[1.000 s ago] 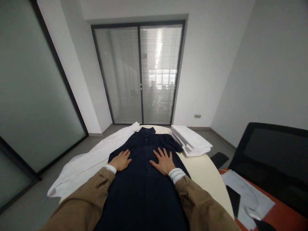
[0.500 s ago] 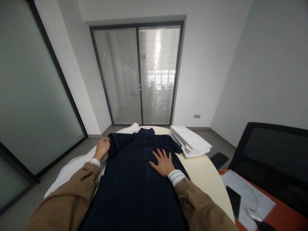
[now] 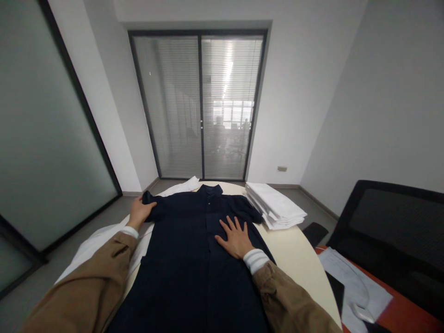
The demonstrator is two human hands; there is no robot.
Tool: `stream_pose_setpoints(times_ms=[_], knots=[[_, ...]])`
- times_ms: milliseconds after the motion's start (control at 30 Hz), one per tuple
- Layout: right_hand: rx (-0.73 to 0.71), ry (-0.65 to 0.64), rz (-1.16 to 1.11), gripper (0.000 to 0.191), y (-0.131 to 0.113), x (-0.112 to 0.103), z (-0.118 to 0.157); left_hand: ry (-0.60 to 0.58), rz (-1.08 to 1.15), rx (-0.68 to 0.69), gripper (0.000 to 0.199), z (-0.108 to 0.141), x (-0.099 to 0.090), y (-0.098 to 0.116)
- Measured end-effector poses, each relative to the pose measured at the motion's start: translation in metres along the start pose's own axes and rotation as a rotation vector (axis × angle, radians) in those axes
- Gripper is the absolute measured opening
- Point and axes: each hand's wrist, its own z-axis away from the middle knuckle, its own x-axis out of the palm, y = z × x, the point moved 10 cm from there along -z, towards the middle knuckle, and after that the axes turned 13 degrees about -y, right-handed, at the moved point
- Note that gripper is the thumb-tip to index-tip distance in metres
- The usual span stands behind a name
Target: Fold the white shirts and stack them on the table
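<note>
A dark navy short-sleeved shirt [image 3: 187, 268] lies front up across a round cream table [image 3: 305, 259], its collar at the far side. My left hand [image 3: 139, 212] grips the end of the shirt's left-side sleeve, thumb on top and fingers partly hidden by the cloth. My right hand [image 3: 236, 237] rests flat on the shirt's chest, fingers spread, holding nothing. White cloth [image 3: 93, 245] lies beneath and to the left of the shirt, under my left forearm.
A stack of folded white cloth [image 3: 274, 206] sits at the table's far right. Right of the table are a black mesh chair [image 3: 391, 231] and a red surface [image 3: 405, 314] with papers [image 3: 371, 282] and a white device [image 3: 362, 313]. Glass doors [image 3: 199, 106] stand beyond.
My left hand has moved left with the sleeve, which is now stretched further outward. My right hand stays flat on the chest. The view has shifted slightly.
</note>
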Motion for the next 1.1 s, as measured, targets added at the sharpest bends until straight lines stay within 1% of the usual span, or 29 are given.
stream_pose_setpoints(times_ms=[33, 100, 200, 267, 333, 433, 567, 667, 733, 767, 867, 967, 1033, 1100], knots=[[0.001, 0.0, -0.001, 0.078, 0.0, 0.0, 0.0, 0.003, -0.036, 0.033, 0.062, 0.001, 0.004, 0.007], [0.004, -0.001, -0.002, 0.078, 0.0, 0.001, 0.0, -0.034, -0.068, 0.108, 0.06, 0.004, 0.017, 0.021], [0.009, -0.005, 0.0, 0.078, 0.001, 0.002, -0.001, -0.12, -0.133, 0.248, 0.057, 0.016, 0.041, 0.044], [0.009, -0.005, 0.003, 0.078, 0.002, 0.002, -0.001, -0.204, -0.209, 0.322, 0.056, 0.026, 0.062, 0.054], [0.006, -0.005, 0.003, 0.078, 0.002, 0.002, -0.001, -0.286, -0.264, 0.37, 0.052, 0.034, 0.081, 0.058], [0.0, -0.003, -0.002, 0.079, 0.003, 0.002, -0.001, -0.379, -0.287, 0.418, 0.045, 0.044, 0.101, 0.059], [-0.005, 0.006, -0.004, 0.079, 0.004, 0.003, -0.002, -0.474, -0.319, 0.48, 0.037, 0.059, 0.12, 0.059], [-0.011, 0.013, -0.005, 0.079, 0.004, 0.003, -0.002, -0.536, -0.34, 0.506, 0.037, 0.068, 0.131, 0.059], [-0.013, 0.014, -0.005, 0.079, 0.003, 0.003, -0.002, -0.568, -0.349, 0.503, 0.035, 0.069, 0.133, 0.057], [-0.014, 0.013, -0.003, 0.079, 0.003, 0.003, -0.002, -0.568, -0.355, 0.492, 0.033, 0.066, 0.132, 0.056], [-0.017, 0.013, 0.005, 0.078, 0.002, 0.002, -0.002, -0.504, -0.39, 0.417, 0.03, 0.047, 0.115, 0.045], [-0.025, 0.019, 0.003, 0.077, 0.0, 0.001, 0.0, -0.465, -0.431, 0.309, 0.03, 0.026, 0.096, 0.024], [-0.04, 0.014, -0.011, 0.076, -0.002, 0.0, 0.002, -0.489, -0.436, 0.249, 0.027, 0.018, 0.09, 0.008], [-0.074, 0.007, -0.035, 0.074, -0.006, -0.004, 0.004, -0.528, -0.425, 0.208, 0.025, 0.016, 0.09, -0.005]])
